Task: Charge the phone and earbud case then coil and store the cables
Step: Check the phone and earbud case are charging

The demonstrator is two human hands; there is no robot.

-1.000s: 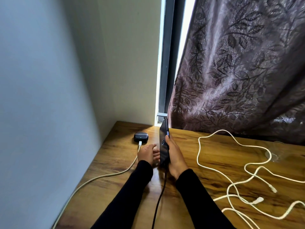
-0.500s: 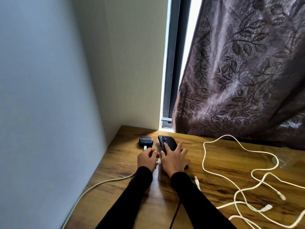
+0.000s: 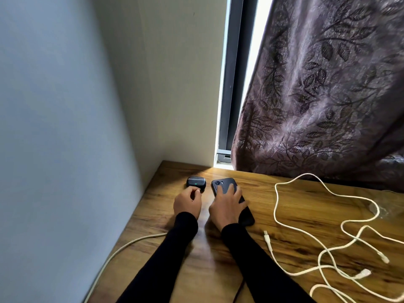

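— Earbud case [image 3: 196,183] first, since it sits furthest left of the two devices; where exactly is it?

— Near the far left corner of the wooden table [image 3: 284,204], close to the grey wall [image 3: 54,127]; a small green light shows on its front; a white cable [image 3: 122,248] runs from the table's near left edge and passes under the left sleeve towards it, though the plug itself is hidden.

— And the left hand [image 3: 187,203]?

— Just in front of the case, fingers curled tight at its near edge and touching it; whether they pinch the plug or the case I cannot tell.

— Next to the right?

— The phone [image 3: 227,193], dark, lying flat and face down just beside the case, camera end away from the person; the right hand [image 3: 227,207] rests on its back with fingers spread and fairly straight, pressing rather than gripping; a dark cable [image 3: 238,289] shows between the sleeves at the bottom edge.

— Further right?

— A loose white cable [image 3: 284,224] sprawls in wide loops over the right half of the table, well apart from both hands; one plug end [image 3: 266,234] lies near the right forearm, others lie by the right edge; behind it hangs a purple leaf-patterned curtain [image 3: 328,95], with a bright strip of window frame [image 3: 231,84] between curtain and wall.
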